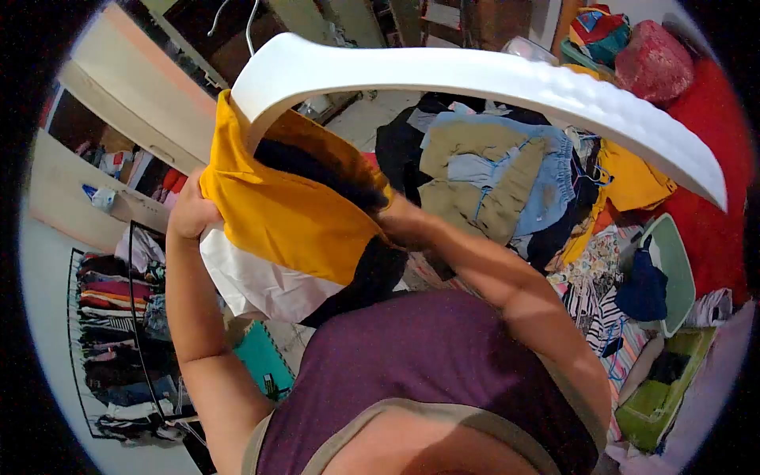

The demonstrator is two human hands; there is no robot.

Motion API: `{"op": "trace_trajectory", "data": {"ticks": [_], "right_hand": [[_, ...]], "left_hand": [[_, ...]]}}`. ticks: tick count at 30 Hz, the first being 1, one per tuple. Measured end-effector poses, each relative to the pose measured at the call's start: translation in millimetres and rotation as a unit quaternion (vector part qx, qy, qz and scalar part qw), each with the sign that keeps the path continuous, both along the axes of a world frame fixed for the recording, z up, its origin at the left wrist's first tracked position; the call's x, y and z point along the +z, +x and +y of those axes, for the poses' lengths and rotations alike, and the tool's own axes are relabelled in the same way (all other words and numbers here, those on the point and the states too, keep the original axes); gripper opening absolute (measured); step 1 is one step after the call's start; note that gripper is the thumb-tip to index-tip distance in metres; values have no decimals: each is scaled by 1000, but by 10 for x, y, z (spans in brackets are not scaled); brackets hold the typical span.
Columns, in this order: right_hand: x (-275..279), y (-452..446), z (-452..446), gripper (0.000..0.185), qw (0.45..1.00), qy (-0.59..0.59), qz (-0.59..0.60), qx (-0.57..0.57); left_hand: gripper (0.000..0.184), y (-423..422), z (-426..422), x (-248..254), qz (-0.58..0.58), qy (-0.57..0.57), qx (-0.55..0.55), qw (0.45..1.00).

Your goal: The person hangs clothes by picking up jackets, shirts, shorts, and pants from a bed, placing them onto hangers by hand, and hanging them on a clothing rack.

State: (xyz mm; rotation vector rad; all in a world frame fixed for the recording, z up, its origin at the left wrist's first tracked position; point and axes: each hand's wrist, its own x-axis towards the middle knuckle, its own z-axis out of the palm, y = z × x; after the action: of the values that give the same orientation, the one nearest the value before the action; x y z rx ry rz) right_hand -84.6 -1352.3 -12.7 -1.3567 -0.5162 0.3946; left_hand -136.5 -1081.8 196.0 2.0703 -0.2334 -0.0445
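Observation:
A thick white clothes hanger [443,70] with a metal hook spans the upper middle. Its left shoulder goes into a yellow, white and black shirt [293,226], while the right arm of the hanger sticks out bare. My left hand [192,207] is closed on the yellow cloth at the left side. At the shirt's right edge, by the dark opening, my right hand [400,220] is closed on the fabric; its fingertips are partly hidden by the cloth. The shirt hangs in front of my chest, its lower white and black parts loose.
Folded olive and light-blue clothes [491,170] lie on a floor pile at the right. Near them are a pale green bin [671,273], a green basket [665,388] and a red cover [712,174]. A loaded clothes rack [119,340] and cabinet [142,103] stand left.

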Motion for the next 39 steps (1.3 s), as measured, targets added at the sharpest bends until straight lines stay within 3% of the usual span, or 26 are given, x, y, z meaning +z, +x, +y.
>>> {"op": "trace_trajectory", "data": {"ticks": [4, 7, 9, 10, 11, 12, 14, 17, 21, 23, 24, 27, 28, 31, 34, 39], "right_hand": [[-464, 606, -212, 39, 985, 150, 85, 18], [-257, 724, -436, 36, 990, 112, 16, -86], [-31, 829, -680, 31, 993, 72, 87, -26], [459, 661, -841, 25, 985, -147, -42, -76], [226, 885, -899, 21, 996, -36, -75, -38], [326, 897, -983, 23, 987, -82, -124, -55], [596, 884, -1162, 26, 959, -190, -202, -61], [747, 821, -1207, 27, 942, -211, -251, -71], [732, 733, -1186, 39, 945, -202, -231, -108], [355, 903, -1240, 64, 870, -324, -350, -124], [517, 700, -1198, 69, 849, -364, -365, -120], [283, 720, -1167, 59, 817, -428, -353, -152], [18, 878, -1167, 45, 819, -416, -337, -209], [-89, 952, -1184, 34, 866, -329, -245, -286], [-17, 902, -1159, 27, 812, -424, -243, -320], [-68, 1046, -1184, 27, 787, -497, -250, -268]], "left_hand": [[49, -95, 98, 29, 96, -45, -43, 993], [49, -115, 74, -9, 134, -19, -49, 990], [50, -138, 64, 39, 173, 25, -70, 982], [50, -147, 31, 57, 192, 32, -80, 978], [50, -149, -2, 59, 212, 40, -90, 972], [48, -115, -32, 50, 195, 133, -107, 966], [45, -74, -112, 0, 167, 173, -124, 963], [41, -41, -322, 28, 101, 234, -142, 956], [39, 9, -453, 34, 1, 320, -135, 938], [39, 9, -536, 99, -10, 348, -123, 929], [39, 1, -586, 123, -31, 357, -107, 927], [38, -40, -742, 125, -72, 383, -61, 919], [37, -44, -791, 108, -78, 390, -49, 916], [35, -17, -875, 54, -116, 418, -17, 901], [35, 64, -912, 2, -126, 449, -6, 885], [33, 93, -923, -59, -73, 440, -45, 894]]}}
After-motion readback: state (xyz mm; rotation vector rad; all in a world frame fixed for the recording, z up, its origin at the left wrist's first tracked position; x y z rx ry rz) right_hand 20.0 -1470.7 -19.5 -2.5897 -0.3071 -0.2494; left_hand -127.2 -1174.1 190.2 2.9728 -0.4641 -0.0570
